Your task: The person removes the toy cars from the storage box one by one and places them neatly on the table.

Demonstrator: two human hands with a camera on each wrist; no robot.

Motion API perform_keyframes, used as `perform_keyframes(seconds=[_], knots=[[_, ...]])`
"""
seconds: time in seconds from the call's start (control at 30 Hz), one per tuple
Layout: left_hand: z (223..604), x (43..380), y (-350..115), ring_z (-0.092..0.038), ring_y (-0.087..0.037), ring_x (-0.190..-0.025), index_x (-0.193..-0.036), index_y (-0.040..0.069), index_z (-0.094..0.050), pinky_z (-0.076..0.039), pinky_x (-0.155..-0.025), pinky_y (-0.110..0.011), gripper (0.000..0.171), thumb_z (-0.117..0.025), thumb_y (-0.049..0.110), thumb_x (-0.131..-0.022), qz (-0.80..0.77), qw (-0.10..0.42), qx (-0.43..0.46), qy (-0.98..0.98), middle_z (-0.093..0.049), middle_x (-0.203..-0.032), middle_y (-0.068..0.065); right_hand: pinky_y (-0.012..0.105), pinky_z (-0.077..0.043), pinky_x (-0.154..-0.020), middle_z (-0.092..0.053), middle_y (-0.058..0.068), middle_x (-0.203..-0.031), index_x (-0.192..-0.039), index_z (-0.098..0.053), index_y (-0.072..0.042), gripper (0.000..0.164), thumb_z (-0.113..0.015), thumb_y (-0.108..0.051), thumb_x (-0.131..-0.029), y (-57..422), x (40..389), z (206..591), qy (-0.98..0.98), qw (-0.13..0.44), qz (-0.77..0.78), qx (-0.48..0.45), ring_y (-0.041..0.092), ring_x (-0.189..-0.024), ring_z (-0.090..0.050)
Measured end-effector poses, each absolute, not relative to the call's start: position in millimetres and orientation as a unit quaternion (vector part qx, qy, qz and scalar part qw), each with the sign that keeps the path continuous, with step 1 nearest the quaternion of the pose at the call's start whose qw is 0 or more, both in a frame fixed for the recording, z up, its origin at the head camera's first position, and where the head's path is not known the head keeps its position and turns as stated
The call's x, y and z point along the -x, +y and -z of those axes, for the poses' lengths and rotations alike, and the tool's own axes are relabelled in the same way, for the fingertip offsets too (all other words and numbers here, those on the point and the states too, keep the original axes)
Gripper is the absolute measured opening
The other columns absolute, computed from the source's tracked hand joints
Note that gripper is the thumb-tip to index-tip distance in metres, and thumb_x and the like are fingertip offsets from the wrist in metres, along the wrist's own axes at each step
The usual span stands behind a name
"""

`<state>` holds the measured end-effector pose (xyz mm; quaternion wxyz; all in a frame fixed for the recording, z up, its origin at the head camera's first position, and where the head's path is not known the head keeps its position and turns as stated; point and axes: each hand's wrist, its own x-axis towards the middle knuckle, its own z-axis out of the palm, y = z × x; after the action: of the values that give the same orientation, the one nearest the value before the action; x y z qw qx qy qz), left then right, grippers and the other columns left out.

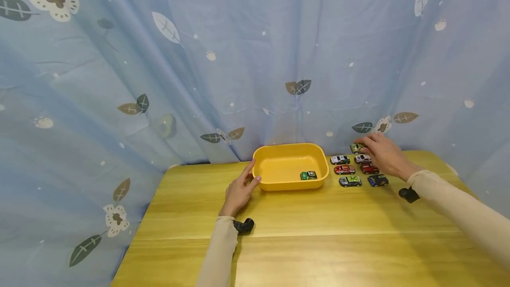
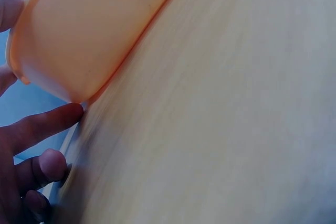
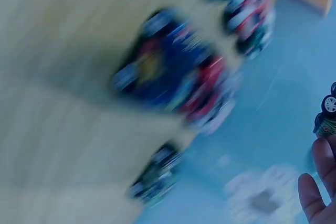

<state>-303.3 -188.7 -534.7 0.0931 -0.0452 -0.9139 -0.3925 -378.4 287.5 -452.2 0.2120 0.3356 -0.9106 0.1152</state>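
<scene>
In the head view my left hand (image 1: 237, 194) grips the left end of a yellow plastic bin (image 1: 263, 186), its thumb at the near rim. From the left wrist, fingertips show at the bin's rim and one finger (image 2: 47, 125) reaches its lower side. A green toy car (image 1: 308, 175) lies inside the bin. My right hand (image 1: 384, 156) pinches an olive-green toy car (image 1: 357, 148) above the back of the group of cars. That car's wheel (image 3: 330, 103) shows over the fingertips at the right wrist view's edge.
Right of the bin, toy cars stand in two columns: a white one (image 1: 340, 160), an orange-red one (image 1: 344, 169), a green-and-silver one (image 1: 350, 181), another white one (image 1: 362, 159), a red one (image 1: 369, 168) and a dark blue one (image 1: 377, 180). A blue patterned curtain (image 1: 239, 56) hangs behind the wooden table (image 1: 303, 251).
</scene>
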Motion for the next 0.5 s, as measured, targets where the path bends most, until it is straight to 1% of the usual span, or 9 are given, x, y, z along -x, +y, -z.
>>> perform_keyframes(seconds=[0.13, 0.23, 0.3, 0.43, 0.5], knots=[[535, 303, -188, -0.069, -0.039, -0.122, -0.164, 0.047, -0.036, -0.044, -0.102, -0.063, 0.064, -0.061, 0.053, -0.105, 0.395, 0.093, 0.043, -0.913, -0.074, -0.136, -0.004, 0.059, -0.051, -0.081, -0.069, 0.018, -0.101, -0.124, -0.069, -0.001, 0.026, -0.071, 0.0, -0.098, 326, 376, 465, -0.921, 0.213, -0.094, -0.312, 0.04, -0.093, -0.064], [536, 303, -189, -0.069, -0.039, -0.122, -0.164, 0.048, -0.036, -0.044, -0.102, -0.063, 0.064, -0.062, 0.051, -0.105, 0.394, 0.094, 0.04, -0.914, -0.075, -0.135, -0.003, 0.063, -0.05, -0.088, -0.07, 0.022, -0.106, -0.123, -0.069, 0.001, 0.024, -0.07, 0.001, -0.098, 352, 372, 476, -0.935, 0.196, -0.09, -0.283, 0.047, -0.102, -0.063], [536, 303, -189, -0.07, -0.038, -0.12, -0.163, 0.049, -0.036, -0.045, -0.101, -0.062, 0.064, -0.062, 0.052, -0.105, 0.393, 0.093, 0.038, -0.914, -0.075, -0.135, -0.003, 0.065, -0.049, -0.09, -0.07, 0.024, -0.108, -0.121, -0.069, 0.002, 0.024, -0.071, 0.003, -0.097, 366, 370, 483, -0.938, 0.194, -0.086, -0.273, 0.048, -0.105, -0.062], [537, 304, -190, -0.069, -0.038, -0.122, -0.163, 0.051, -0.035, -0.044, -0.103, -0.063, 0.064, -0.062, 0.054, -0.104, 0.395, 0.088, 0.039, -0.914, -0.074, -0.136, -0.003, 0.064, -0.049, -0.088, -0.07, 0.024, -0.106, -0.117, -0.072, 0.002, 0.024, -0.075, 0.004, -0.093, 384, 365, 494, -0.939, 0.209, -0.079, -0.261, 0.047, -0.101, -0.062], [538, 305, -189, -0.068, -0.039, -0.124, -0.163, 0.05, -0.036, -0.043, -0.104, -0.064, 0.064, -0.062, 0.054, -0.104, 0.397, 0.09, 0.04, -0.913, -0.075, -0.135, -0.003, 0.063, -0.05, -0.085, -0.069, 0.022, -0.103, -0.115, -0.073, 0.001, 0.024, -0.076, 0.005, -0.092, 390, 363, 497, -0.939, 0.214, -0.077, -0.258, 0.045, -0.096, -0.063]])
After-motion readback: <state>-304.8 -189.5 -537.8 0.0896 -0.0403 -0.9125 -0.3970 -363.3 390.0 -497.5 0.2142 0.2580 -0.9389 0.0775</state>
